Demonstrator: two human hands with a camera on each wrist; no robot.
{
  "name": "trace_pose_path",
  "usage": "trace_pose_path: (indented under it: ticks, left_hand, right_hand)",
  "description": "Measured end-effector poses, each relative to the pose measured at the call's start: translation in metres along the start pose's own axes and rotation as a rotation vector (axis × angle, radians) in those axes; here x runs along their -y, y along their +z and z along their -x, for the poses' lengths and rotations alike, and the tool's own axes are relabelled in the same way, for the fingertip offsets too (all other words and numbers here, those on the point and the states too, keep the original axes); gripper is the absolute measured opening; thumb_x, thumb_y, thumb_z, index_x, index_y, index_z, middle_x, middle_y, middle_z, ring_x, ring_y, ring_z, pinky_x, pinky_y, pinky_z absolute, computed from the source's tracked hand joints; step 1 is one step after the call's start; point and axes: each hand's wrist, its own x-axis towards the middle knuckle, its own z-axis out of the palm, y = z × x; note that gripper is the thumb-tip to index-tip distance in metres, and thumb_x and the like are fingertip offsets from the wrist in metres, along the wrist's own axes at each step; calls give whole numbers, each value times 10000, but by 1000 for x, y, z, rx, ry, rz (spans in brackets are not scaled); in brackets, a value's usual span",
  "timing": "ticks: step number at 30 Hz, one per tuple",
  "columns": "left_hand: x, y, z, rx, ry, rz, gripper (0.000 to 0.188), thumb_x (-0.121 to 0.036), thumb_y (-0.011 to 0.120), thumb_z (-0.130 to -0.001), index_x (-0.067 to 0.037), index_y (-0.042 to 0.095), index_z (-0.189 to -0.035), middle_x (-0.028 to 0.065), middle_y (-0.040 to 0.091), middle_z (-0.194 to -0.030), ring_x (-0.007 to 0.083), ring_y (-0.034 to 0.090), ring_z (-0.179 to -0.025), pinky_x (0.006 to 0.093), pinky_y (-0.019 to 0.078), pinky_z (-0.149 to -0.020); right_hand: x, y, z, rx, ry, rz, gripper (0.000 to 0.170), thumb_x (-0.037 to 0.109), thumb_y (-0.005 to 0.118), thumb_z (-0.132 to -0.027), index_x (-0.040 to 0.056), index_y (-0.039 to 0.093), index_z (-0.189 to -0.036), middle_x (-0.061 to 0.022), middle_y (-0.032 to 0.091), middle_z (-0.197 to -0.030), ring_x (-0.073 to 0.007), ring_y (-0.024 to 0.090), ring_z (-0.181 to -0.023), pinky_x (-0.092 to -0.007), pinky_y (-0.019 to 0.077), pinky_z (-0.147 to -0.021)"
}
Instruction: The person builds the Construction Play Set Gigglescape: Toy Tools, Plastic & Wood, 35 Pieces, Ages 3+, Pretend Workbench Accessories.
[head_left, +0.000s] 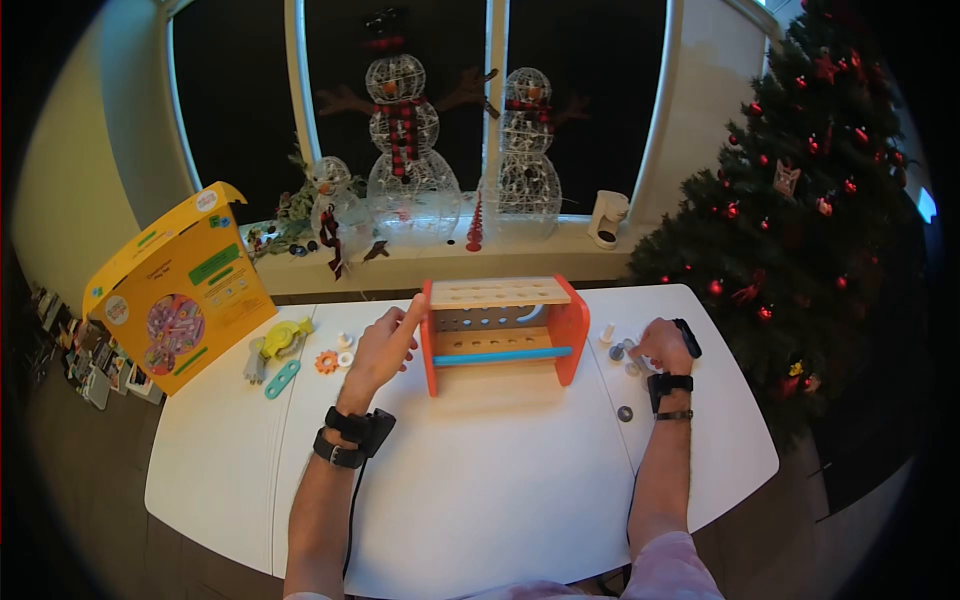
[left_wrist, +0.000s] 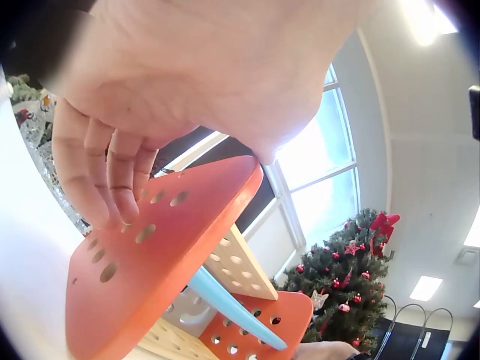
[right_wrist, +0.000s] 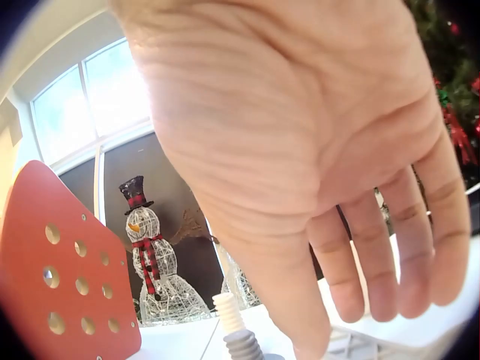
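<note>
A toy workbench with red side panels (head_left: pixel 571 330), a pale wooden top (head_left: pixel 500 292) and a blue bar (head_left: pixel 505 356) stands upright on the table. My left hand (head_left: pixel 382 352) is at its left end; in the left wrist view the fingers (left_wrist: pixel 120 176) touch the holed outer face of the red panel (left_wrist: pixel 161 247), with the thumb by its top corner. Right of the workbench, my right hand (head_left: pixel 664 346) is low over small grey and white pieces (head_left: pixel 616 353). Its fingers (right_wrist: pixel 409 247) point down, and a grey threaded piece (right_wrist: pixel 244 345) stands by the thumb; fingertip contact is unclear.
Left on the white table (head_left: pixel 450 480) lie a yellow-green piece (head_left: pixel 287 338), a teal strip (head_left: pixel 282 380), an orange gear (head_left: pixel 326 362) and white pieces (head_left: pixel 345 358). A yellow box (head_left: pixel 185 290) stands at the left edge. A dark round piece (head_left: pixel 625 413) lies at right.
</note>
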Motion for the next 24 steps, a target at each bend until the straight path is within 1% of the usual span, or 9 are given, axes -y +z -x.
trace_pose_path:
  ticks: [2, 8, 9, 10, 12, 13, 17, 21, 24]
  left_hand:
    - [-3, -5, 3, -29, -18, 8, 982, -909, 459, -967, 18, 690, -1193, 102, 712, -868, 173, 691, -764, 326, 563, -637]
    - [2, -43, -2, -127, 53, 93, 939, -864, 469, -999, 19, 705, -1216, 74, 682, -868, 155, 677, -754, 311, 561, -640]
    - [3, -55, -3, -144, 50, 99, 841, -785, 573, -1008, 19, 713, -1208, 70, 697, -902, 143, 682, -760, 297, 561, -631]
    - [7, -66, -4, -142, 49, 96, 841, -785, 573, -1008, 19, 713, -1208, 70, 697, -902, 143, 682, -760, 297, 561, -631]
    - [15, -85, -5, -248, 87, 12, 732, -685, 691, -995, 18, 722, -1198, 66, 714, -920, 136, 683, -749, 287, 560, -617]
    - [17, -93, -4, -290, 88, 20, 597, -553, 792, -975, 13, 740, -1158, 64, 737, -916, 126, 683, -736, 282, 557, -608]
    - [34, -122, -4, -394, 142, -85, 469, -439, 835, -970, 6, 760, -1094, 61, 755, -877, 115, 688, -751, 282, 562, -606]
    - [48, -138, -6, -434, 194, -135, 475, -448, 841, -964, 2, 764, -1096, 59, 754, -880, 123, 689, -772, 279, 554, -612]
    - [34, -139, 6, -424, 143, -88, 466, -442, 843, -964, -1, 769, -1093, 59, 758, -891, 129, 690, -792, 278, 539, -618]
  right_hand:
    - [8, -2, 6, 4, 78, -55, 427, 287, 984, -704, -64, 785, -843, -191, 787, -781, -290, 794, -669, -407, 649, -631]
    - [3, 6, 7, -57, 98, -136, 392, 252, 1003, -681, -37, 774, -813, -157, 775, -755, -261, 769, -627, -375, 625, -574]
    - [2, 4, 6, -42, 88, -132, 387, 230, 992, -683, -58, 763, -803, -167, 769, -740, -261, 754, -593, -368, 621, -562]
    - [4, 2, 6, -41, 90, -134, 387, 230, 992, -683, -58, 763, -803, -167, 769, -740, -261, 754, -593, -368, 621, -562]
    - [6, -3, 7, -24, 96, -79, 374, 213, 962, -699, -83, 746, -775, -182, 754, -710, -261, 741, -563, -370, 618, -554]
    - [6, -5, 8, -24, 97, -78, 374, 213, 962, -699, -83, 746, -775, -182, 754, -710, -261, 741, -563, -370, 618, -554]
    - [4, -9, 1, -78, 65, -64, 370, 230, 934, -712, -83, 740, -743, -187, 742, -683, -254, 737, -551, -367, 616, -557]
    - [9, -19, 6, -101, 30, -114, 356, 260, 921, -717, -58, 769, -768, -182, 750, -696, -255, 741, -559, -372, 625, -584]
    - [15, -22, 14, -142, 5, -140, 348, 267, 903, -725, -53, 783, -789, -184, 762, -713, -266, 752, -579, -373, 629, -599]
